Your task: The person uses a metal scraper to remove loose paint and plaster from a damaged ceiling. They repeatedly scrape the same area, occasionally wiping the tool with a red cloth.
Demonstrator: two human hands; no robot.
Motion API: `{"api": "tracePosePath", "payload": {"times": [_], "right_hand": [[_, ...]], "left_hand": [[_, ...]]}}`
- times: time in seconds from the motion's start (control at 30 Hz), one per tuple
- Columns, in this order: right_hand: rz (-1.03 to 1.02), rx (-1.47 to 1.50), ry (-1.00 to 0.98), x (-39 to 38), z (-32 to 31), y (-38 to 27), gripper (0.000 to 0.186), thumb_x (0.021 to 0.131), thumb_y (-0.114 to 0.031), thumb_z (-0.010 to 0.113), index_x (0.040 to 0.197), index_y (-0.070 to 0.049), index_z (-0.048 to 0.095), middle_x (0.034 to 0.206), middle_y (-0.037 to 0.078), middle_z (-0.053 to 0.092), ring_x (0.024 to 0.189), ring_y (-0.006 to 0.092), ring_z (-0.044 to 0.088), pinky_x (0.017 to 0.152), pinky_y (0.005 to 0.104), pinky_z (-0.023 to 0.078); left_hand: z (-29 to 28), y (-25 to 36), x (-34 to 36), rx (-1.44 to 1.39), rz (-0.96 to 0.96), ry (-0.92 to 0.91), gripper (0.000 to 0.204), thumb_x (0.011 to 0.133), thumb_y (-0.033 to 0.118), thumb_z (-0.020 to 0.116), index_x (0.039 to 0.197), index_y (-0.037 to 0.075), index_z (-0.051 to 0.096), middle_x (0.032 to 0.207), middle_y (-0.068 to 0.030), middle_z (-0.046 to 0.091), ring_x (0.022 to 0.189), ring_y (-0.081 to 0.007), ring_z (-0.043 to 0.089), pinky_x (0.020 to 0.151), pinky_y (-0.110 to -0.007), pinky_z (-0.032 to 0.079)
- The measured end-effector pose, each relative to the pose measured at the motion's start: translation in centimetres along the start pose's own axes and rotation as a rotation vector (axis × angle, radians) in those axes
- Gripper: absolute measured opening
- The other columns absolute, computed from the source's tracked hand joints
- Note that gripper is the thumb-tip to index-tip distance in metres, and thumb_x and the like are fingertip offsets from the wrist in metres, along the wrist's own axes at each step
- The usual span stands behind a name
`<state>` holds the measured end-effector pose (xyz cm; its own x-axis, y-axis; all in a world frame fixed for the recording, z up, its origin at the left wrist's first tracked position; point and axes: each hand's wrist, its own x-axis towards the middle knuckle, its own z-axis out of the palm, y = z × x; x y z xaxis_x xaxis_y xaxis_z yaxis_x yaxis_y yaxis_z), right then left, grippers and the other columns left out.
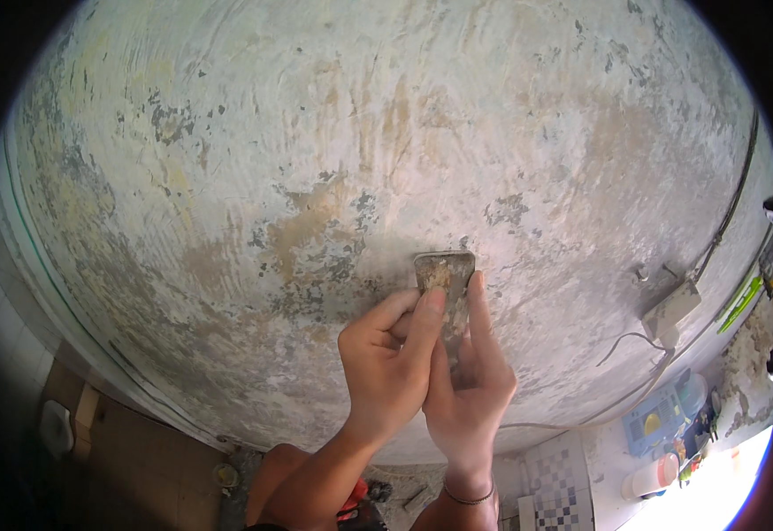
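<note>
My left hand (385, 358) and my right hand (470, 385) are close together, both gripping a flat scraper (453, 283) with a squarish, dirty metal blade. My left thumb presses on the face of the blade; my right index finger lies along its right side. The blade's top edge is at a mottled wall (360, 150) with flaking white paint, grey spots and tan patches; whether it touches is hard to tell. The tool's lower part is mostly hidden behind my hands.
A junction box (669, 310) with loose cables is on the wall at the right. Beyond it are a blue plastic basket (649, 416), a white cylindrical container (647, 478) and green items (740, 305). A brown floor (139, 451) shows at lower left.
</note>
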<state>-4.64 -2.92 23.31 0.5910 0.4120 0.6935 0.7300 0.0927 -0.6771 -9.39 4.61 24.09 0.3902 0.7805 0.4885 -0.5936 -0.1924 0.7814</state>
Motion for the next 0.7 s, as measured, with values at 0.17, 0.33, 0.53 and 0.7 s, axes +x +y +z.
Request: {"api": "tracePosePath", "payload": {"times": [0.17, 0.33, 0.53, 0.7], "right_hand": [[0.006, 0.032, 0.0, 0.11, 0.08, -0.12, 0.069, 0.09, 0.003, 0.065, 0.154, -0.004, 0.042, 0.057, -0.002, 0.038, 0.056, 0.0012, 0.035, 0.048, 0.0192, 0.033], [0.037, 0.052, -0.024, -0.03, -0.07, 0.05, 0.069, 0.089, 0.004, 0.065, 0.154, -0.004, 0.042, 0.057, -0.002, 0.038, 0.055, 0.0013, 0.036, 0.049, 0.019, 0.034], [0.014, 0.04, -0.014, -0.1, -0.01, 0.15, 0.069, 0.089, 0.005, 0.064, 0.154, -0.003, 0.042, 0.058, -0.004, 0.038, 0.055, 0.001, 0.036, 0.049, 0.019, 0.033], [-0.006, 0.025, 0.004, -0.15, -0.08, 0.21, 0.068, 0.089, 0.004, 0.065, 0.153, -0.002, 0.042, 0.059, -0.004, 0.036, 0.056, 0.0003, 0.034, 0.048, 0.0188, 0.032]], "left_hand": [[0.14, 0.07, -0.11, -0.015, 0.018, 0.034, 0.022, 0.102, 0.011, 0.064, 0.088, -0.004, 0.068, 0.061, 0.0096, 0.052, 0.06, 0.0027, 0.037, 0.05, -0.019, 0.028], [-0.13, -0.03, -0.14, -0.003, 0.021, 0.01, 0.022, 0.102, 0.011, 0.064, 0.087, -0.004, 0.068, 0.061, 0.0092, 0.052, 0.06, 0.0027, 0.038, 0.05, -0.02, 0.029], [-0.05, -0.19, -0.15, -0.001, 0.023, 0.017, 0.021, 0.101, 0.01, 0.064, 0.086, -0.004, 0.067, 0.061, 0.0086, 0.053, 0.061, 0.0026, 0.038, 0.05, -0.02, 0.029], [-0.06, -0.15, -0.17, -0.007, 0.009, 0.007, 0.02, 0.101, 0.01, 0.064, 0.088, -0.005, 0.068, 0.061, 0.0083, 0.054, 0.063, 0.0027, 0.039, 0.051, -0.019, 0.03]]}}
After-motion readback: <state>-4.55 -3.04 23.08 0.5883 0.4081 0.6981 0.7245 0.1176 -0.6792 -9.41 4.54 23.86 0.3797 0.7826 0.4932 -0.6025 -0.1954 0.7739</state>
